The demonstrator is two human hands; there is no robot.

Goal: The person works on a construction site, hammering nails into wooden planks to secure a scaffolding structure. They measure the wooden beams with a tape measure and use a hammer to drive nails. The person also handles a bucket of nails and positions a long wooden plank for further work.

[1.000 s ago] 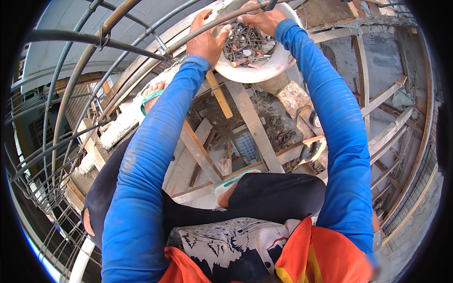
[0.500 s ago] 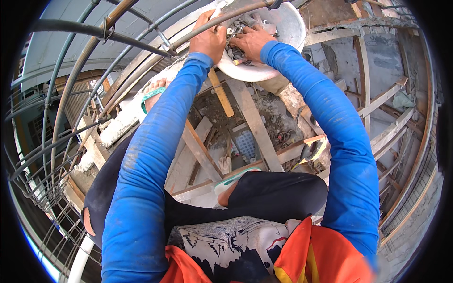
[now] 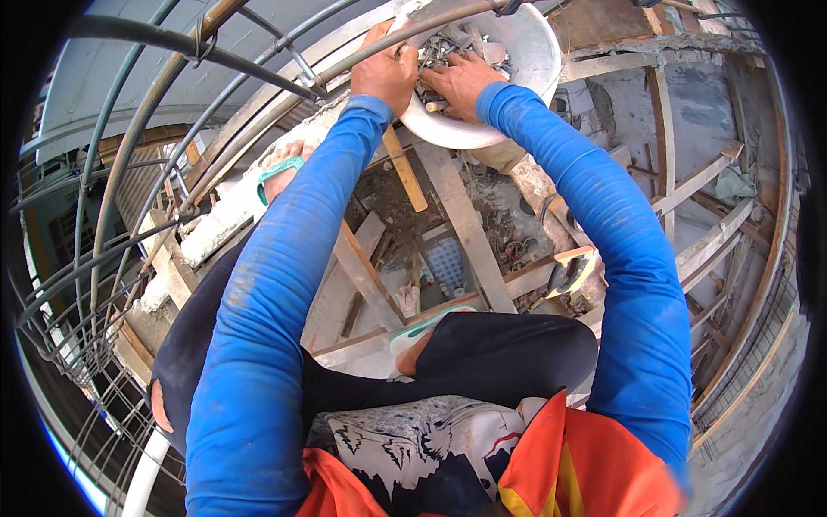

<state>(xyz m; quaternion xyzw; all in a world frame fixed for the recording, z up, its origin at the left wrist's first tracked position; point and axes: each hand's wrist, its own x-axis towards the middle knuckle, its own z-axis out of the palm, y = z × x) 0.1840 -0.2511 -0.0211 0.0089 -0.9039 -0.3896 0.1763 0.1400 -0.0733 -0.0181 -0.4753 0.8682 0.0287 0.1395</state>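
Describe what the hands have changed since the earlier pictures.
The right hand has moved from the far side of the white basin toward the person, and now rests on the scraps. More of the basin's right inner wall shows. The left hand stays at its left rim.

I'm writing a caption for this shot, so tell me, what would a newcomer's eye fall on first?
Probably the bright blue sleeves, running up from the lower edge beside an orange vest. They lead to a whitish basin at top centre, where the right hand is among small scraps and the left hand is at the left rim. Steel rods crisscross the upper left.
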